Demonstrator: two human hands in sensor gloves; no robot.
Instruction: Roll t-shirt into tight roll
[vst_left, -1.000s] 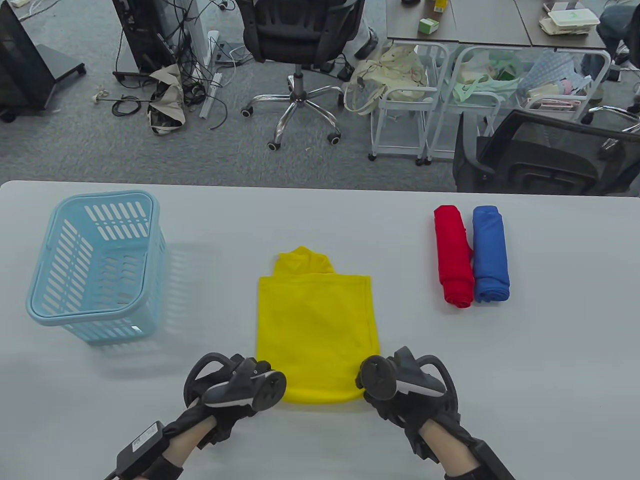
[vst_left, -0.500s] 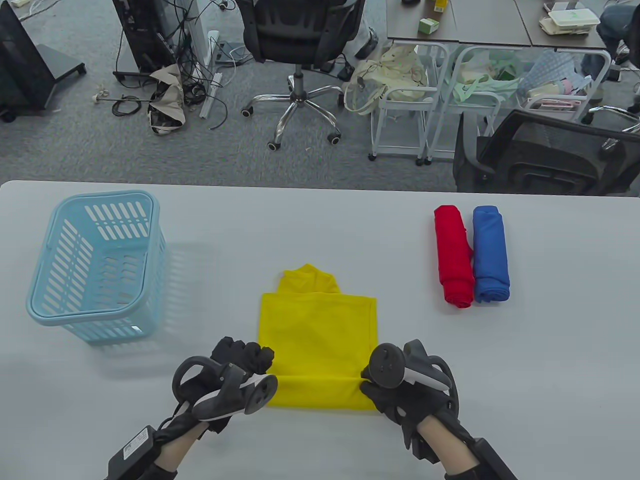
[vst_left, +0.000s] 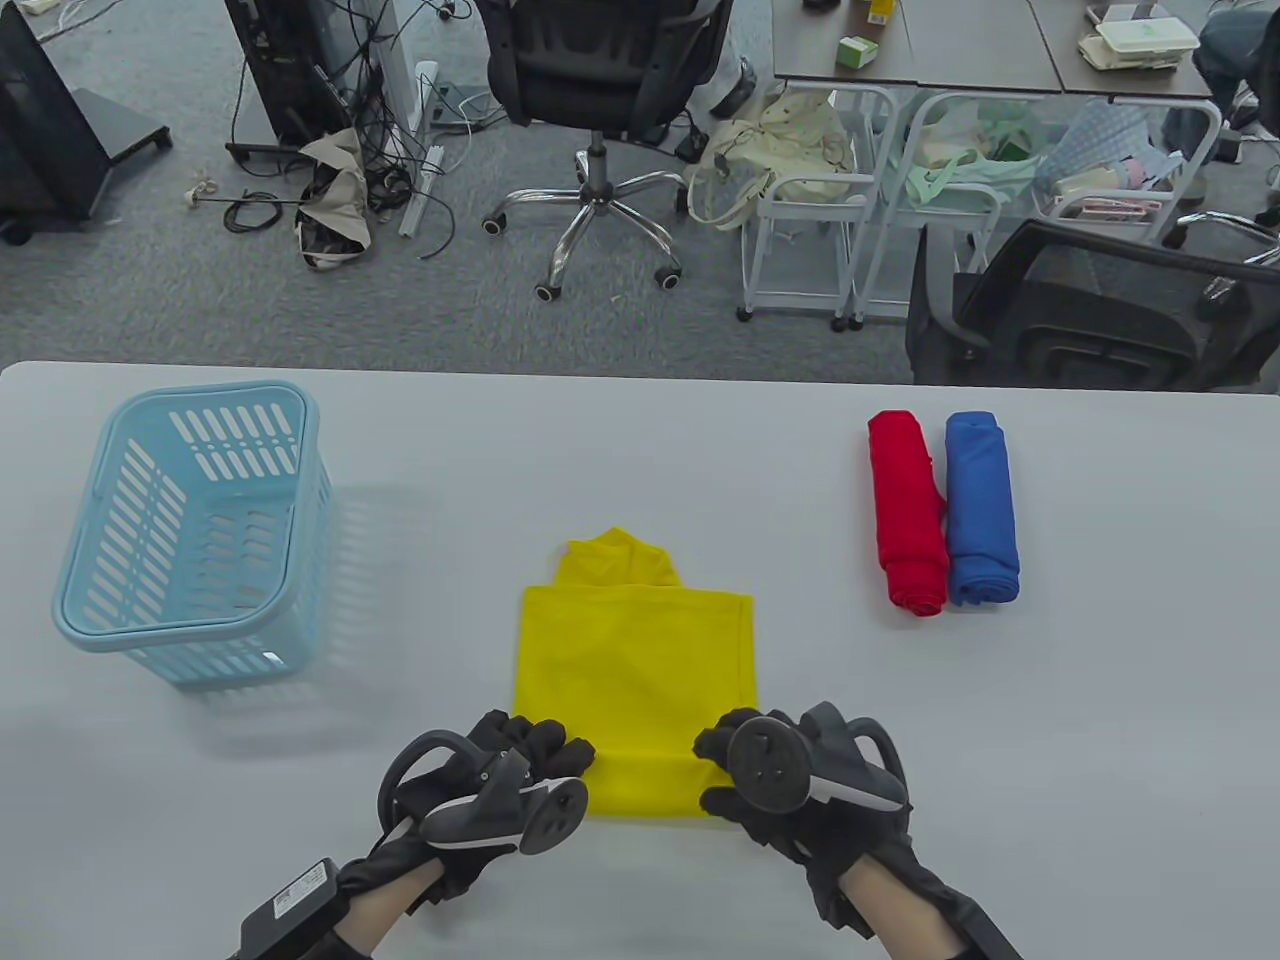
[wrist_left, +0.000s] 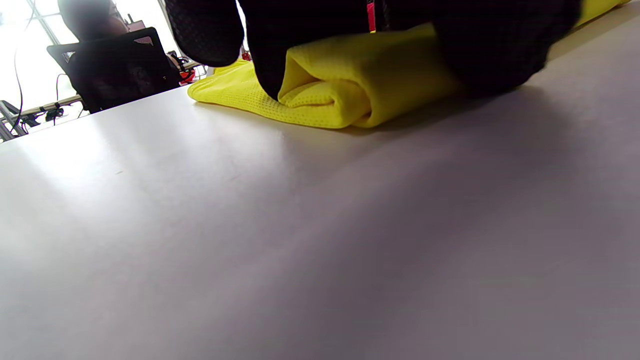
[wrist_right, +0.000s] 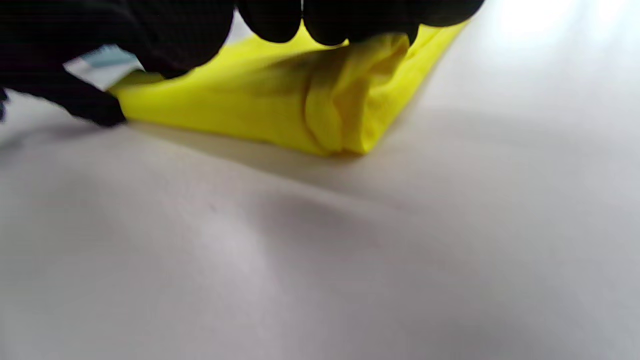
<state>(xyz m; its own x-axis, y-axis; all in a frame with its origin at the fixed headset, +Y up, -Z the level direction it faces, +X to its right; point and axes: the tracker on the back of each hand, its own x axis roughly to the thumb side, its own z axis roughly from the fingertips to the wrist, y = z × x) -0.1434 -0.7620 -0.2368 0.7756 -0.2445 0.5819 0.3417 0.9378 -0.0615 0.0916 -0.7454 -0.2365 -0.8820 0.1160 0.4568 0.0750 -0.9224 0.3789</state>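
Both hands in black mesh-textured sensor gloves, the left hand and right hand each topped with a dark grey ring-shaped tracker with a white-edged round face, a black labelled box strapped behind the left wrist, and a thin red stripe on the left glove.

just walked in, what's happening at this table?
A person in sensor gloves is rolling a folded yellow t-shirt from its near edge. The left hand and right hand each grip one end of the started roll; most of the shirt lies flat beyond it. A red roll and blue roll lie side by side at right, a light blue basket at left.
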